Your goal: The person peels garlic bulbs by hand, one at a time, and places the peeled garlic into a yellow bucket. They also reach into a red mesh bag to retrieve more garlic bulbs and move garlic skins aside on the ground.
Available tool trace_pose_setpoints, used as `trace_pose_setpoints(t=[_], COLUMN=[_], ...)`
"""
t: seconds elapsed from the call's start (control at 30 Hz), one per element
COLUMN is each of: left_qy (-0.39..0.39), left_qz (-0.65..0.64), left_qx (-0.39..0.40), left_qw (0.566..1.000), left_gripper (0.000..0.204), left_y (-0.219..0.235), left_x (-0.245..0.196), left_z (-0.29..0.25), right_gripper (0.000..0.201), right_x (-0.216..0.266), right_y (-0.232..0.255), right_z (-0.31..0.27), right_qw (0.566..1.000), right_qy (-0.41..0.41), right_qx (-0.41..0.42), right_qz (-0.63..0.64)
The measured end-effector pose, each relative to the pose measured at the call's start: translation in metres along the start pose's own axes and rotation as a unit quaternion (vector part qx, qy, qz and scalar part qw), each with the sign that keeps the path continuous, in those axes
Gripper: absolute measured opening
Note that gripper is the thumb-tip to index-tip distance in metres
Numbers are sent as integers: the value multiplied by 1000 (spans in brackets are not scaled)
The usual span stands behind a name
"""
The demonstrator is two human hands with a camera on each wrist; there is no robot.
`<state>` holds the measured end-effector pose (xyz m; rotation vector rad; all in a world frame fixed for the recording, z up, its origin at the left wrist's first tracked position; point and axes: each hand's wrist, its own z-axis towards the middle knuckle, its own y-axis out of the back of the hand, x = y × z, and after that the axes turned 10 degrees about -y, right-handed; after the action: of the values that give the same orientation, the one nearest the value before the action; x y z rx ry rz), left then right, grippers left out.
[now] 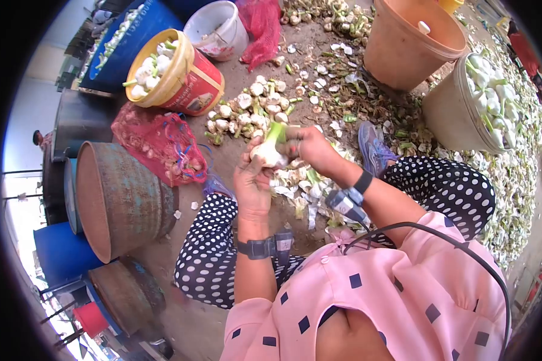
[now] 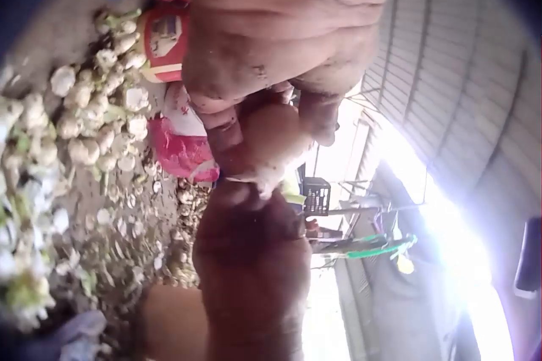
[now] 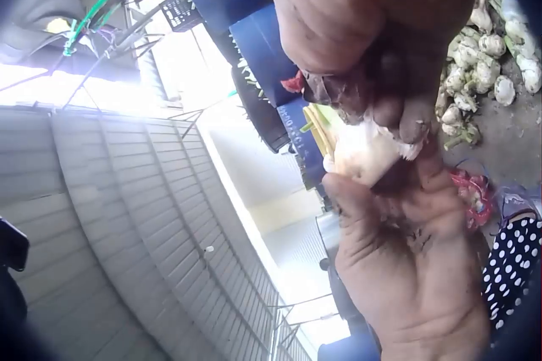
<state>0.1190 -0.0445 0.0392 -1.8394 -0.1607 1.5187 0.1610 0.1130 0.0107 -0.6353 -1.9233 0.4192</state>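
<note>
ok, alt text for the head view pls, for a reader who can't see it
Seen from above, a seated person's left hand and right hand grip one white garlic bulb with a green stalk. Ahead on the dirt ground lie a pile of garlic bulbs, a red mesh sack and buckets of garlic, including a yellow-rimmed bucket.

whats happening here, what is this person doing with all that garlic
A seated person holds one garlic bulb in both hands: the left hand grips it from below and the right hand pinches it near the green stalk. A heap of bulbs lies on the ground ahead, with a yellow bucket of trimmed ones nearby.
</note>
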Motion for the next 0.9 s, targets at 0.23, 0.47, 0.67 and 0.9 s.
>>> trace_pose_setpoints(t=[0.23,0.47,0.67,0.9], left_qy=[-51,180,-11,47], left_qz=[230,279,183,-193], left_qx=[24,-5,-27,-57], left_qw=[971,943,983,978], left_gripper=[47,51,36,35], left_y=[-30,-10,-45,-22], left_x=[4,-8,20,-5], left_z=[-28,-32,-58,-39], right_gripper=[18,23,19,11], right_x=[7,16,-17,1], right_y=[-18,-6,-28,-18], right_z=[-45,-57,-64,-87], right_qw=[988,999,838,995], right_qy=[94,-5,354,31], right_qx=[-39,-28,-189,15], right_qz=[-113,-44,-369,91])
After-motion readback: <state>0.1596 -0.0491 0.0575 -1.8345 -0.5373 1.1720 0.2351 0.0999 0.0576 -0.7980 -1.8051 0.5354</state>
